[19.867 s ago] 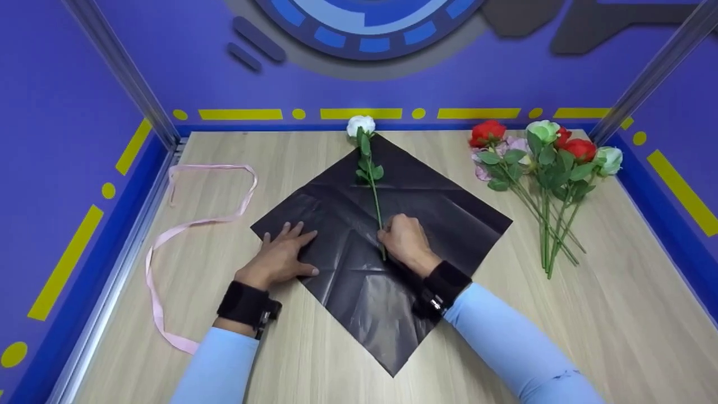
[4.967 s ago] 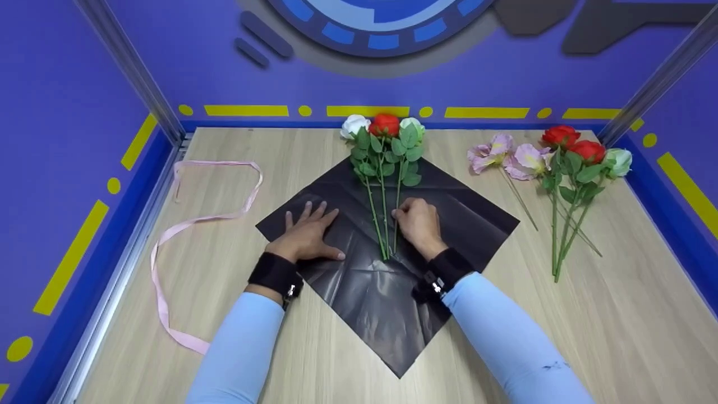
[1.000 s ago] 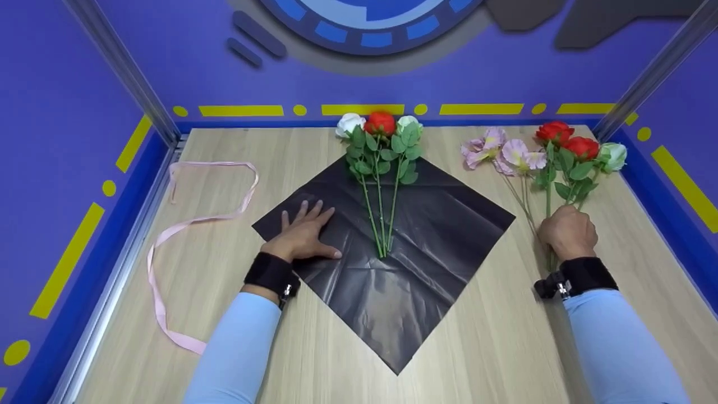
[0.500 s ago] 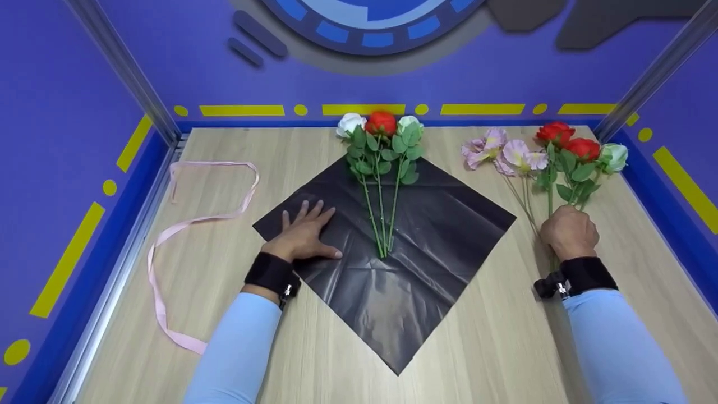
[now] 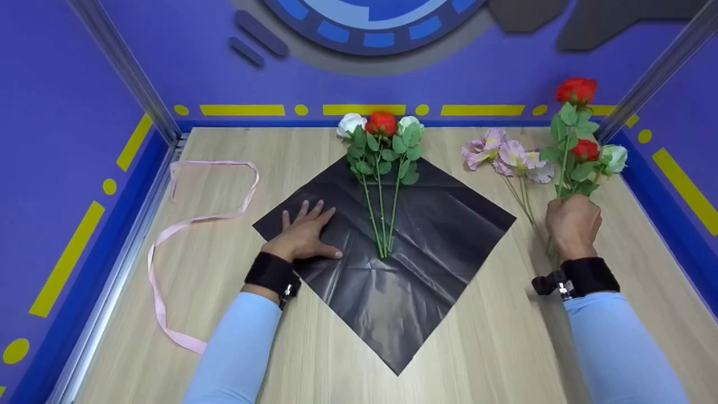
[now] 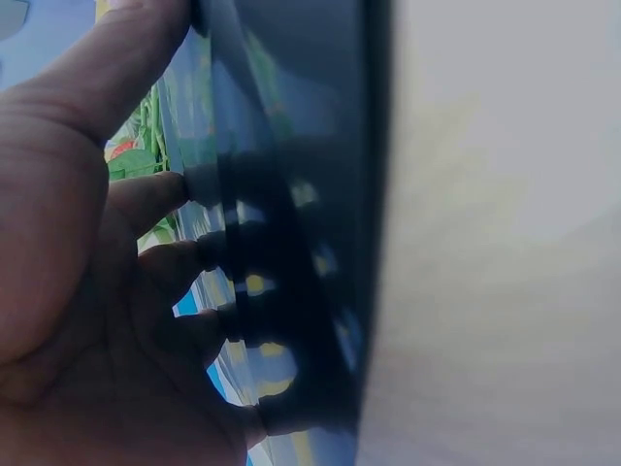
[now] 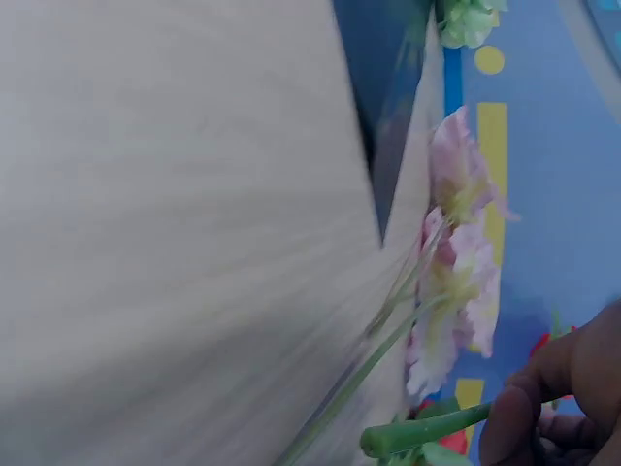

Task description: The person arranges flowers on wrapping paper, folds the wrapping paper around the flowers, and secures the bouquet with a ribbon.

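Observation:
My right hand (image 5: 573, 224) grips the stem of a red rose (image 5: 576, 91), its bloom standing above the other flowers at the right. In the right wrist view the thumb and fingers pinch the green stem (image 7: 417, 434), with its cut end poking out. My left hand (image 5: 302, 238) rests with fingers spread on the left part of the black wrapping paper (image 5: 392, 320), a flat diamond on the table. On that paper lie a white rose (image 5: 351, 124), a red rose (image 5: 382, 123) and a pale green rose (image 5: 410, 124), stems converging toward me.
Pink flowers (image 5: 483, 148) lie right of the paper, beside another red rose (image 5: 585, 149) and a pale green rose (image 5: 613, 158). A pink ribbon (image 5: 193, 221) curves along the wooden table's left side. A blue panel (image 5: 392, 81) closes off the back.
Over the last second my right hand has lifted a red rose up from the right-hand pile. Earlier, a red and a pale green rose joined the white one. My left hand stays put.

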Tool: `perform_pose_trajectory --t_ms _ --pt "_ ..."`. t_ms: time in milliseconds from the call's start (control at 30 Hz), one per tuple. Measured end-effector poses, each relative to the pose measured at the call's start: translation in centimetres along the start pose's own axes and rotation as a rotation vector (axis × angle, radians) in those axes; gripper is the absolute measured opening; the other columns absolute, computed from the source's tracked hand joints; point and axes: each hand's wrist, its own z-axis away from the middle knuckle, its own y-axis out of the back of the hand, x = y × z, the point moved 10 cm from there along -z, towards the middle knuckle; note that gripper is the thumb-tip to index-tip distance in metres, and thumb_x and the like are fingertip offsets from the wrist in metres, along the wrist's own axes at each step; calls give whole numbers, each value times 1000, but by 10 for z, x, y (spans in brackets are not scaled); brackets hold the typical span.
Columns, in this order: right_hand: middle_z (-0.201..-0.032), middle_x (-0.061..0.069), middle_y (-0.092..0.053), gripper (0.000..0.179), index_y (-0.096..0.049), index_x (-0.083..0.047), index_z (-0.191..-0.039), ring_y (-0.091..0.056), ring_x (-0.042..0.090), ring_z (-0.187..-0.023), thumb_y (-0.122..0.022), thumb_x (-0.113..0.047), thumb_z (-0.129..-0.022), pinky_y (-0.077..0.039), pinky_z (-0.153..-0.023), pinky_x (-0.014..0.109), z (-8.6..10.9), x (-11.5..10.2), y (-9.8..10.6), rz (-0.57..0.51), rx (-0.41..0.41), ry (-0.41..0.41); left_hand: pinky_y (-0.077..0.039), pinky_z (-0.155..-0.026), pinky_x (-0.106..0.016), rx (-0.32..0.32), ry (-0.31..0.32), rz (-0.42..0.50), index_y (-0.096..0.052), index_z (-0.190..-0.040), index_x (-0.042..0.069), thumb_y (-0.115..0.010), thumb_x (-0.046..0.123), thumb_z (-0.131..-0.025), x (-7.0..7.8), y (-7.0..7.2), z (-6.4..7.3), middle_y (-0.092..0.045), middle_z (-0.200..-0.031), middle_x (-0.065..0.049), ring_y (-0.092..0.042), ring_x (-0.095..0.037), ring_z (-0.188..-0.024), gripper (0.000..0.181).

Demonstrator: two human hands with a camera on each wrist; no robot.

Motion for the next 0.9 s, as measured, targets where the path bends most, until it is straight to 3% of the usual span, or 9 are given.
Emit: perform_pose_trajectory --t_ms 200,400,533,633,733,900 --pt "-104 28 -74 34 -74 4 -108 -69 49 -97 -51 -20 -99 -51 -87 57 23 -53 -20 -178 8 16 11 -122 -75 -1 6 6 -22 -169 21 -82 56 -85 -4 0 2 -6 -177 -12 8 -41 -163 109" --pt "-95 25 -76 26 -76 2 -99 -71 47 -92 -59 -17 -96 -53 -85 56 52 -111 -65 -266 -26 111 11 -121 -76 -1 -2 19 -23 -169 20 -82 55 -85 -3 -1 2 -6 -177 -13 8 -42 -163 108" --pt "-82 16 -77 24 -77 -2 -95 -75 34 -71 -60 -19 -97 -59 -77 46 66 -138 -95 -286 -95 124 12 -121 -75 -1 1 18 -23 -169 21 -81 56 -85 -2 -1 3 -5 -177 -12 8 -41 -163 107" --pt "-76 10 -77 23 -77 -5 -94 -71 20 -54 -60 -20 -97 -60 -67 36 73 -152 -112 -276 -148 123 11 -121 -75 -1 1 15 -23 -169 20 -81 56 -85 -2 0 3 -6 -177 -12 8 -42 -163 107" --pt "-71 7 -76 23 -77 -6 -92 -65 10 -47 -59 -19 -97 -57 -56 28 79 -162 -126 -275 -205 123 11 -121 -75 -2 5 9 -23 -169 21 -81 56 -85 -1 0 1 -5 -177 -12 8 -42 -163 108" --pt "-62 3 -71 22 -74 -6 -89 -62 8 -42 -58 -18 -99 -52 -46 23 85 -167 -142 -278 -273 93 11 -122 -75 -7 9 -8 -21 -169 23 -81 58 -84 1 1 0 -4 -178 -10 8 -40 -163 109"
